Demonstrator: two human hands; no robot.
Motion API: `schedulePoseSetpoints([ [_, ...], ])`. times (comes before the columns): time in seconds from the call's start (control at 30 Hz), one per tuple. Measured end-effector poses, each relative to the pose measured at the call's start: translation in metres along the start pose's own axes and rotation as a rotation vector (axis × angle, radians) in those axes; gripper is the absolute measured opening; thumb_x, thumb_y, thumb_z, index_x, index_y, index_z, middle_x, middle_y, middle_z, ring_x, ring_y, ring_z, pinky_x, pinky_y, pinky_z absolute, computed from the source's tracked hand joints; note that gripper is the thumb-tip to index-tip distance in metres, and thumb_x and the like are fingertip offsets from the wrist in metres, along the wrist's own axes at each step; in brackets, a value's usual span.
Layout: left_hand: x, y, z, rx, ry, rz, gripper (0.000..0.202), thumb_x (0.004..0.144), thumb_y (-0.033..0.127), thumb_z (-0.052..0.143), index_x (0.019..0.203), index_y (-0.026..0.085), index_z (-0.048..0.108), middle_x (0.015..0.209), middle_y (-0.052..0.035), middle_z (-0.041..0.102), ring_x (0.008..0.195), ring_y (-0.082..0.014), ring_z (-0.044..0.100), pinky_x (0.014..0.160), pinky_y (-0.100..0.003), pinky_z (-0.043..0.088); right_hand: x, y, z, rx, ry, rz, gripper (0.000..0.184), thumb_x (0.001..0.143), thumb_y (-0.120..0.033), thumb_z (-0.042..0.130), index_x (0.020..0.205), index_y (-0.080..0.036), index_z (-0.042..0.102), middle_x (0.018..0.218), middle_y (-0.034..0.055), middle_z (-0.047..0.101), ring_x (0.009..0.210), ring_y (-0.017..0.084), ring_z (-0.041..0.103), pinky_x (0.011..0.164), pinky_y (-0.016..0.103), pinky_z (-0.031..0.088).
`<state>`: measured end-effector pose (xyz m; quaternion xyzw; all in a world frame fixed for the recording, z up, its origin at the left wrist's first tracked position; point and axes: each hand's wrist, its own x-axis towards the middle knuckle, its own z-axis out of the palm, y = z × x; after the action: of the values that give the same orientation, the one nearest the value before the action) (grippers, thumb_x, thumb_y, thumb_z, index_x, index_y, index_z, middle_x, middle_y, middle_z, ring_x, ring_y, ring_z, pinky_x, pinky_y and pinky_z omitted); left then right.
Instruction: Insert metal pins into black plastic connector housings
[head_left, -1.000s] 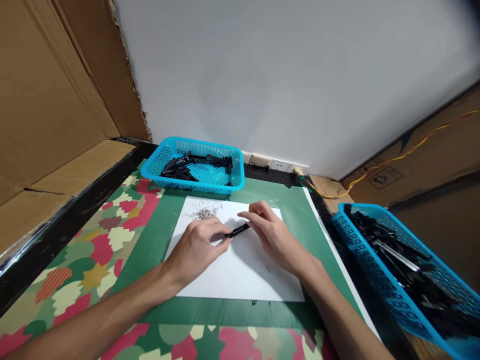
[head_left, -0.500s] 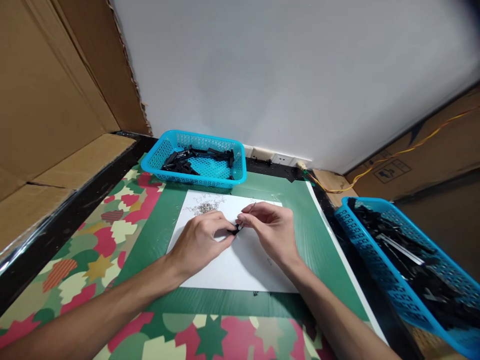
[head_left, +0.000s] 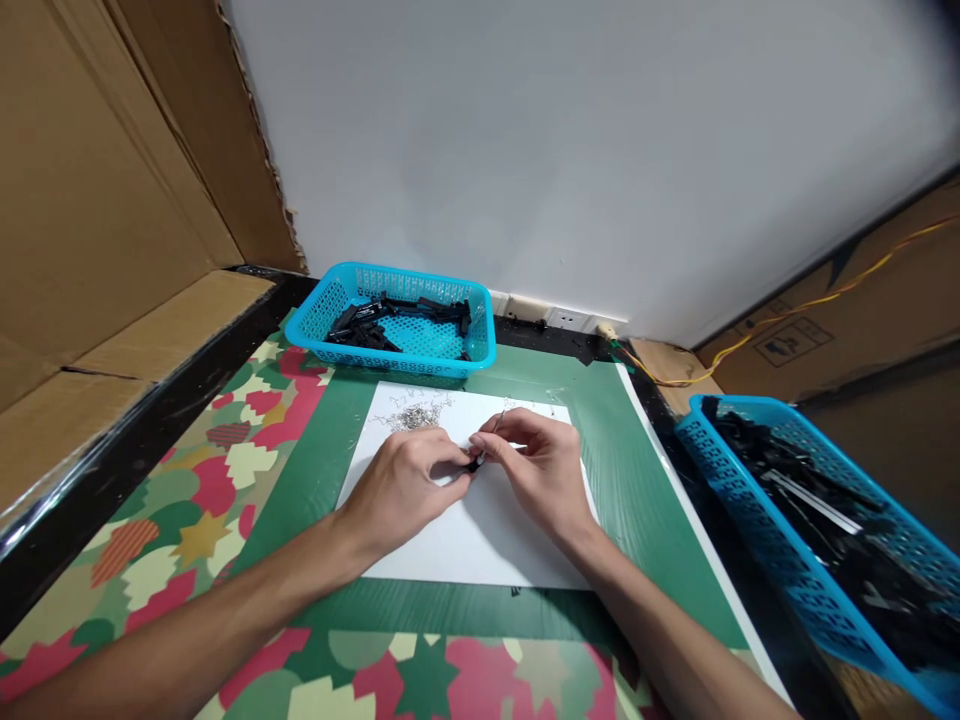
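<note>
Over a white sheet (head_left: 480, 540), my left hand (head_left: 409, 485) is closed, pinching a small black part (head_left: 475, 463) between thumb and fingertips. My right hand (head_left: 536, 465) meets it at that part, thumb and index finger pressed together. A thin, dark sliver shows by the right fingers, too small to name, and whatever lies between those fingertips is hidden. Beyond my left hand, a heap of tiny wire-like metal pieces (head_left: 416, 416) lies on the sheet, with more strewn around it.
A blue basket (head_left: 390, 367) of black parts stands at the back. Another blue basket (head_left: 757, 510), fuller of black parts, is at the right. Sockets (head_left: 566, 319) and a yellow-red cable (head_left: 720, 355) run along the wall. Cardboard (head_left: 112, 150) borders the left side.
Both hands stay together at the black part, with only a slight shift of the fingers. The whole view has moved slightly.
</note>
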<state>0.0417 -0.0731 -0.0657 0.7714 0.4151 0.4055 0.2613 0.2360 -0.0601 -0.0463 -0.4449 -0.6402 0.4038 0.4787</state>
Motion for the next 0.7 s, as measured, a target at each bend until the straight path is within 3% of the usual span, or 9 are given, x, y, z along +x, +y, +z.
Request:
schedulePoseSetpoints([
  [0.2, 0.0022, 0.0015, -0.0019, 0.003, 0.015, -0.030, 0.008, 0.081, 0.010, 0.077, 0.079, 0.018, 0.079, 0.079, -0.0019, 0.078, 0.071, -0.0178, 0.070, 0.068, -0.031, 0.052, -0.0058, -0.0023, 0.0034, -0.019, 0.032, -0.033, 0.014, 0.088, -0.024, 0.082, 0.077, -0.020, 0.075, 0.080, 0.0033, 0.078, 0.071, 0.018, 0.074, 0.067, 0.029, 0.062],
  [0.47, 0.0013, -0.0012, -0.0011, -0.032, -0.021, 0.000, 0.010, 0.084, 0.008, 0.075, 0.086, 0.017, 0.080, 0.085, -0.0045, 0.077, 0.075, -0.0187, 0.071, 0.072, -0.031, 0.053, 0.0010, -0.0031, 0.0013, 0.018, 0.040, 0.006, 0.015, 0.089, -0.026, 0.080, 0.076, -0.019, 0.074, 0.080, 0.0040, 0.076, 0.070, 0.018, 0.072, 0.066, 0.031, 0.061],
  [0.7, 0.0012, -0.0012, -0.0010, -0.030, -0.017, 0.022, 0.010, 0.086, 0.009, 0.074, 0.090, 0.017, 0.079, 0.087, -0.0049, 0.076, 0.076, -0.0185, 0.071, 0.072, -0.031, 0.057, 0.0037, -0.0047, -0.0055, 0.002, 0.075, -0.051, 0.016, 0.095, -0.029, 0.075, 0.083, -0.020, 0.072, 0.082, 0.0035, 0.073, 0.071, 0.018, 0.070, 0.066, 0.031, 0.059],
])
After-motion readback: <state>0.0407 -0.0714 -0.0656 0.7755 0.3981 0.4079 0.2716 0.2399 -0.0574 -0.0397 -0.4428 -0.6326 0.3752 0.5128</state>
